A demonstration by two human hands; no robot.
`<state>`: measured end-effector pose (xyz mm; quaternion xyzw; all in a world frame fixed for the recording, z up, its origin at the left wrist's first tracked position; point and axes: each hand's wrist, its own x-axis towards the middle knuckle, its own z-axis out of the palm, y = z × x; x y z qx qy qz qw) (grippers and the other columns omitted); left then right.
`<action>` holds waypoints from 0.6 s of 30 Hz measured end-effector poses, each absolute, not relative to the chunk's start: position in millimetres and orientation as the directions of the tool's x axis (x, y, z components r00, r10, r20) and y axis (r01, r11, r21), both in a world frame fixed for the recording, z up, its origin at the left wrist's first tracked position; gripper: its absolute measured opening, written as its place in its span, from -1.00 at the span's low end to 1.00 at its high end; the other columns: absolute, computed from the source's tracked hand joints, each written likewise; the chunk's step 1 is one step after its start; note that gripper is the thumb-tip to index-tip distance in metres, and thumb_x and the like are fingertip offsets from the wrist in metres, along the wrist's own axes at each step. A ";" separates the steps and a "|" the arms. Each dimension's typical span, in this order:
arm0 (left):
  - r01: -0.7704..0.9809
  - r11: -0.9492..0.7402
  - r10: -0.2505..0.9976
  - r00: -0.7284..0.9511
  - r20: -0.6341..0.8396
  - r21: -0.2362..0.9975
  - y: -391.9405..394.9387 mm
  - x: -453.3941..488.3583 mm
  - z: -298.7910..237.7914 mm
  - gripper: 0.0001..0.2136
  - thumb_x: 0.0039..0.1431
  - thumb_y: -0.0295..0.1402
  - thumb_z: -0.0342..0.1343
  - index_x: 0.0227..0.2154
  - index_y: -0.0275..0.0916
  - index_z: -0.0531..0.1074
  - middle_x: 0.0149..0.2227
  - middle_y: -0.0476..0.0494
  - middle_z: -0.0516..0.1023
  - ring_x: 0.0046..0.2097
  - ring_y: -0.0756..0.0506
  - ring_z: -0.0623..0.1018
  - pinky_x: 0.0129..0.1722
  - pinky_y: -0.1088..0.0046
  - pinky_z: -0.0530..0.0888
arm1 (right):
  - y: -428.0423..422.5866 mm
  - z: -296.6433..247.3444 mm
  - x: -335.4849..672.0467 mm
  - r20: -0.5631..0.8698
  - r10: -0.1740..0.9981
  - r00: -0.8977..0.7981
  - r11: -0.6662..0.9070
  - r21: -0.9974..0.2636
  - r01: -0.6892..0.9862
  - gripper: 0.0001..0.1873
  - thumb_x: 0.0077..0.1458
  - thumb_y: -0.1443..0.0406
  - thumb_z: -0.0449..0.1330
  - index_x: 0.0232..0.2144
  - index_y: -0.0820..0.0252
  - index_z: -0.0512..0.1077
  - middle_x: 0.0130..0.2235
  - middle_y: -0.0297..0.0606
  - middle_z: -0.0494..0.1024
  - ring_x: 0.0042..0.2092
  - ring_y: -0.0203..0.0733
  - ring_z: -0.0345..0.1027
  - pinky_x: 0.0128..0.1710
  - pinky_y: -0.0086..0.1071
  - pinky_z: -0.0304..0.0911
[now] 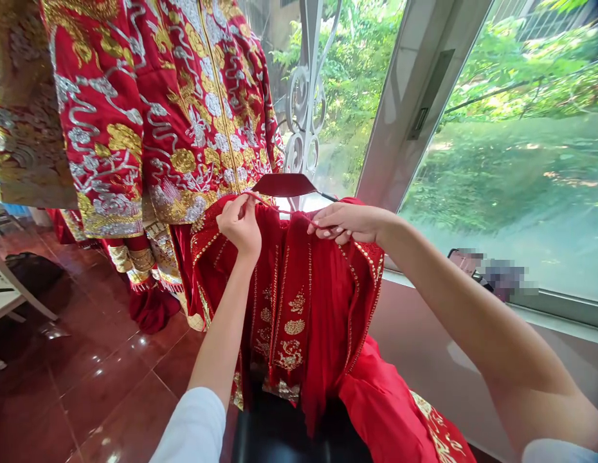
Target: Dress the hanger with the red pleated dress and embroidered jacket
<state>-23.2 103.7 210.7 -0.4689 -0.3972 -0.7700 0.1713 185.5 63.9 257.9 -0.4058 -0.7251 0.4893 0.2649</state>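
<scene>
A red garment with gold embroidery point(294, 302) hangs in front of me on a dark red hanger point(285, 184). My left hand point(241, 222) pinches one stretch of a thin red cord point(270, 207) at the garment's top edge. On the other side of the opening, my right hand point(344, 222) has its fingers closed on the same cord. The cord runs between the two hands, just below the hanger. Part of the collar area is hidden behind my fingers.
Heavily embroidered red jackets point(197, 109) hang at the left. A window point(511, 154) with a metal frame is on the right, with small blurred items on its sill point(569, 325). Below are a black seat point(284, 431), tiled floor point(116, 392) and white chair point(14, 289).
</scene>
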 end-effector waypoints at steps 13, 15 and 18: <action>0.175 -0.732 0.665 -0.020 0.746 0.658 93.2 -34.5 218.8 -0.69 -0.17 -0.05 0.34 -0.54 -0.22 0.57 -0.59 -0.02 0.47 -0.49 -0.02 0.42 -0.45 0.43 0.32 | 68.0 250.1 155.2 0.568 0.728 -0.384 0.680 -0.671 0.296 -0.76 0.06 0.25 0.13 -0.30 0.26 0.54 -0.59 -0.38 0.38 -0.58 -0.42 0.01 -0.56 -0.43 -0.07; 0.218 -0.721 0.677 0.019 0.736 0.658 91.9 -36.0 219.5 -0.72 -0.18 -0.09 0.36 -0.54 -0.22 0.57 -0.61 -0.01 0.47 -0.47 -0.04 0.45 -0.42 0.41 0.33 | 70.3 242.9 143.4 0.702 0.630 -0.332 0.760 -0.471 0.447 -0.78 0.06 0.34 0.07 -0.45 0.27 0.52 -0.59 -0.36 0.35 -0.53 -0.38 0.07 -0.48 -0.41 -0.02; 0.285 -0.705 0.687 0.043 0.726 0.650 89.1 -33.3 219.7 -0.77 -0.16 -0.16 0.36 -0.55 -0.22 0.56 -0.63 0.00 0.46 -0.46 -0.05 0.46 -0.36 0.39 0.33 | 73.4 231.1 133.3 0.774 0.516 -0.368 0.753 -0.205 0.625 -0.75 0.07 0.40 0.00 -0.53 0.25 0.45 -0.56 -0.31 0.35 -0.49 -0.34 0.09 -0.42 -0.40 -0.03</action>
